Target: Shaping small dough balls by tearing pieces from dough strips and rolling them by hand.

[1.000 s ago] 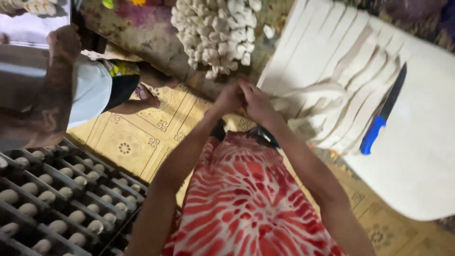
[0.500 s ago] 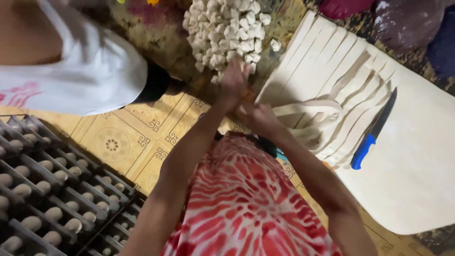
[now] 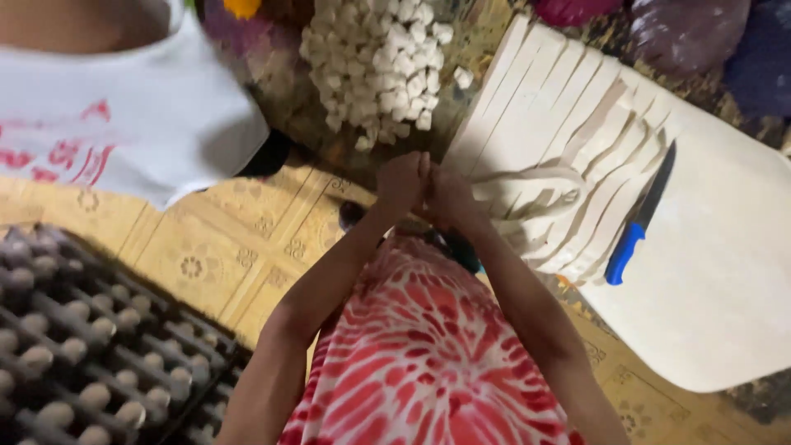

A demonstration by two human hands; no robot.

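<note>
My left hand [image 3: 402,183] and right hand [image 3: 449,196] are pressed together in front of me, fingers curled in against each other; I can't tell what sits between them, whatever it is is hidden by the knuckles, so whether either hand is actually gripping is unclear. Hands sit just at the near edge of the cut dough strips [image 3: 577,194], with one loose strip curling over right beside my right hand. The strips are pale, long, sliced out of a dough sheet [image 3: 725,272] that spreads flat over the right side, its far part still uncut. A knife [image 3: 638,218] with black blade and blue handle lies on the sheet, just right of the strips, handle end nearer me. Ahead of my hands, near but apart, a pile of small white dough pieces [image 3: 375,62] sits on a dark patterned cloth [image 3: 288,99]. Below my arms my red-and-white tie-dye garment [image 3: 420,363] fills the lower middle. The floor is a yellow patterned mat [image 3: 231,247]. Lower left, a dark rack [image 3: 91,354] holds rows of small pale lumps, blurred. Upper left, another person in a white shirt [image 3: 140,115] with red print, well apart from my hands.
</note>
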